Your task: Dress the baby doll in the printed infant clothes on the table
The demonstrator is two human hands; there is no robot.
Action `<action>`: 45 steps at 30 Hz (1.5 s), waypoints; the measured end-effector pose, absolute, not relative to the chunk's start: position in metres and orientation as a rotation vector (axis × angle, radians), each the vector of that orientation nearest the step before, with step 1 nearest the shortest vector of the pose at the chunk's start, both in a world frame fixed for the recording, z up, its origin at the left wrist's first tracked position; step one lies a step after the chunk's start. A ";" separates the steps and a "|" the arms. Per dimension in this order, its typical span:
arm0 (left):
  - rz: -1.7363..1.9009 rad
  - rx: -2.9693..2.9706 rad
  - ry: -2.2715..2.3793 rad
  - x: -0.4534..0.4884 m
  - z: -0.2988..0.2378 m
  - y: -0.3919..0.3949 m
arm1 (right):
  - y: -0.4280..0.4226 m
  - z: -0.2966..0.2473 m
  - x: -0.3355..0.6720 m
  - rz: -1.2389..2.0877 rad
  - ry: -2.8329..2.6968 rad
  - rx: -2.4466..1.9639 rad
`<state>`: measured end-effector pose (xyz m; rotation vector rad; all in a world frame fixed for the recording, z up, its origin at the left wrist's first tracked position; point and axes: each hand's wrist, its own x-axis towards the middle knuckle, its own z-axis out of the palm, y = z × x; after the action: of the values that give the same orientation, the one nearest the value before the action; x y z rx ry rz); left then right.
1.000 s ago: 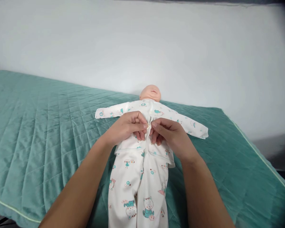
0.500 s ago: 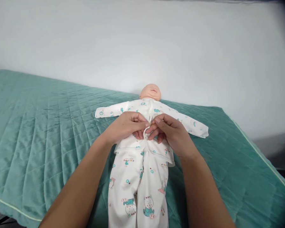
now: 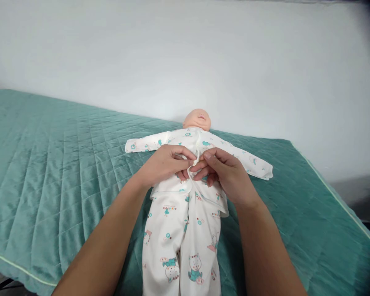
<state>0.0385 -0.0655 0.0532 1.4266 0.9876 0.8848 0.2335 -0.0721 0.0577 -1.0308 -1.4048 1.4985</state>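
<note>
A baby doll lies on its back, head at the far end, arms spread. It wears a white long-sleeved top with teal and pink prints and matching trousers. Over the middle of the chest, my left hand pinches a thin white tie string between thumb and forefinger. Close against it, my right hand pinches the string too, its other fingers curled under. A small loop stands up between the fingertips, and the fingers partly hide the string. The top's lower front edges hang a little apart over the trousers.
A quilted teal cover with a pale green edge lies beneath the doll. Behind the doll's head rises a plain white wall. Dark items, too unclear to name, show at the lower left corner and right edge.
My left fingertips have shifted slightly on the string. The doll appears a few pixels further right in view. Both hands stay together at the chest.
</note>
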 end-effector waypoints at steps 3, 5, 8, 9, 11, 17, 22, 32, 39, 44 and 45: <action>0.896 1.431 0.996 0.040 0.053 -0.065 | -0.072 0.057 0.234 1.505 -1.406 -1.029; 0.900 1.426 0.983 0.040 0.053 -0.065 | -0.072 0.057 0.235 1.506 -1.411 -1.026; 0.917 1.402 0.940 0.039 0.054 -0.064 | -0.072 0.056 0.235 1.494 -1.415 -1.026; 0.922 1.395 0.917 0.039 0.054 -0.064 | -0.072 0.056 0.236 1.491 -1.416 -1.025; 0.921 1.386 0.874 0.038 0.055 -0.064 | -0.071 0.055 0.236 1.493 -1.417 -1.013; 0.852 1.364 0.850 0.031 0.061 -0.066 | -0.071 0.056 0.236 1.451 -1.377 -0.946; 0.637 1.396 0.862 0.024 0.063 -0.068 | -0.075 0.057 0.231 1.323 -1.329 -0.916; 1.520 1.873 1.135 0.062 0.038 -0.057 | -0.066 0.035 0.215 0.485 -1.554 -1.125; 1.404 2.088 1.259 0.055 0.025 -0.048 | -0.063 0.030 0.217 0.397 -1.596 -1.188; 1.404 2.142 1.265 0.055 0.023 -0.047 | -0.066 0.032 0.216 0.360 -1.624 -1.181; 1.405 2.142 1.271 0.055 0.023 -0.047 | -0.066 0.033 0.216 0.349 -1.636 -1.183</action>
<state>0.0554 -0.0467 0.0233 2.1417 1.2707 1.4047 0.2156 -0.0661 0.0331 -1.1828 -1.6355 0.3489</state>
